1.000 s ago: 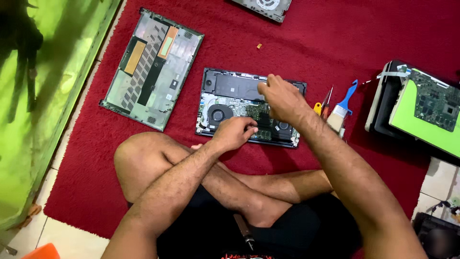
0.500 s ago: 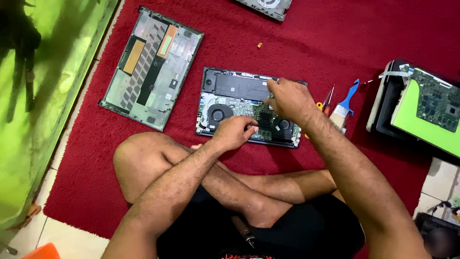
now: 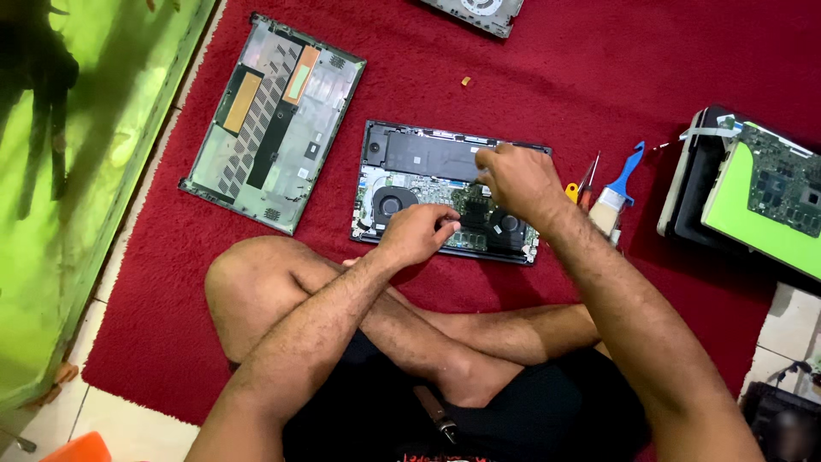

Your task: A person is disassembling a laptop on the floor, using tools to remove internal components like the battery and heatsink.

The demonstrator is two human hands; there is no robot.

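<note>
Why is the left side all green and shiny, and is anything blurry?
Head view: the green glass panel mirrors dark plant shapes; that's reflection. The opened laptop on the red carpet is evenly lit and sharp. Left hand and right hand look slightly soft.

Red carpet on pale floor tiles

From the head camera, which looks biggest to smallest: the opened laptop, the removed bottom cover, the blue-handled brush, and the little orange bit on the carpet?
1. Bottom cover and opened laptop: look about alike, so unranked; hands hide part of the laptop.
2. Brush.
3. Orange bit, smallest.
</note>
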